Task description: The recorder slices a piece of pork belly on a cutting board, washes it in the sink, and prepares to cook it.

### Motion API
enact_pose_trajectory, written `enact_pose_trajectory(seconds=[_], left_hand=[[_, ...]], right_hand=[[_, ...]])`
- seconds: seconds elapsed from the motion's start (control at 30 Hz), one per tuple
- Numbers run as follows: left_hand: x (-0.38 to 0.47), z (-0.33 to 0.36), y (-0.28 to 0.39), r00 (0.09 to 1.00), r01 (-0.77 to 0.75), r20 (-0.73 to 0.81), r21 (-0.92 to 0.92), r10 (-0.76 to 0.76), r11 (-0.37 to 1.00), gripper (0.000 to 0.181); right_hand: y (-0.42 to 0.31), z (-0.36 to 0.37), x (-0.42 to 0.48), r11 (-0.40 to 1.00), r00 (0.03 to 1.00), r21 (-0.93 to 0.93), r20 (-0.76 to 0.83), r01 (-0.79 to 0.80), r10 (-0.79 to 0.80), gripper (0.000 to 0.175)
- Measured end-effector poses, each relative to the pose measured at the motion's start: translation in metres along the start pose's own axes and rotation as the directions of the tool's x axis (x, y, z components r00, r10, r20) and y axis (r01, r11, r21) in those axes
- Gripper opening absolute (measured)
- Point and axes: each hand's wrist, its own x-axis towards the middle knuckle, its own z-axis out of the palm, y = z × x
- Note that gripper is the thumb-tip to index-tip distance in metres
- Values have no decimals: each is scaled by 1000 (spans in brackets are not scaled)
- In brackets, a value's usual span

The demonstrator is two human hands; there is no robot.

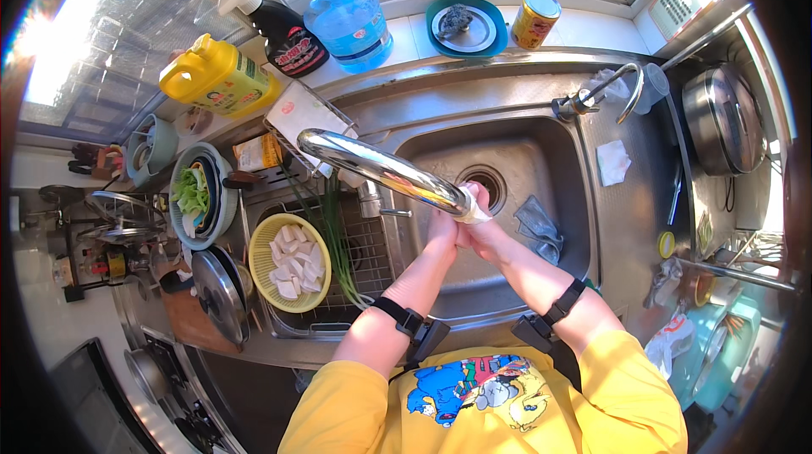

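Note:
Both of my hands meet over the stainless steel sink (pixel 438 308), under the end of a chrome faucet (pixel 387 172). My left hand (pixel 444 229) lies against my right hand (pixel 480 216); the faucet spout hides part of both, so their fingers do not show well. White material is wrapped at the spout's tip, close to my right hand. Beyond them is the round drain (pixel 487 184). A grey-blue cloth (pixel 538 229) lies crumpled in the basin at the right. Left of the basin, a yellow colander (pixel 257 264) holds white chunks of food beside long green onions (pixel 339 251).
A yellow jug (pixel 222 83), a black spray bottle (pixel 285 38) and a blue pump bottle (pixel 352 23) line the sill. A bowl of leafy greens (pixel 190 191) and a pot lid (pixel 216 295) stand left. A small tap (pixel 574 105) rises at the back right.

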Motion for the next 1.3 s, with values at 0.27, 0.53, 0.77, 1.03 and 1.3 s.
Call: enact_pose_trajectory(seconds=[0.27,0.53,0.77,1.03,1.3], left_hand=[[8,-9,-51,947,-291,-14,385,321,876,53],[18,-14,-14,987,51,127,350,-101,935,51],[-5,-32,-38,875,-484,365,620,318,617,53],[-39,-40,-12,943,-333,247,677,224,656,54],[-60,-46,0,829,-559,358,537,430,632,55]], right_hand=[[-3,-6,13,998,999,-58,-39,-35,33,46],[-25,-5,-18,869,884,172,153,-464,442,31],[-14,-15,9,968,988,208,-24,-142,150,32],[-11,3,-7,933,948,172,7,-316,319,31],[-48,15,-26,829,928,433,54,-355,369,24]])
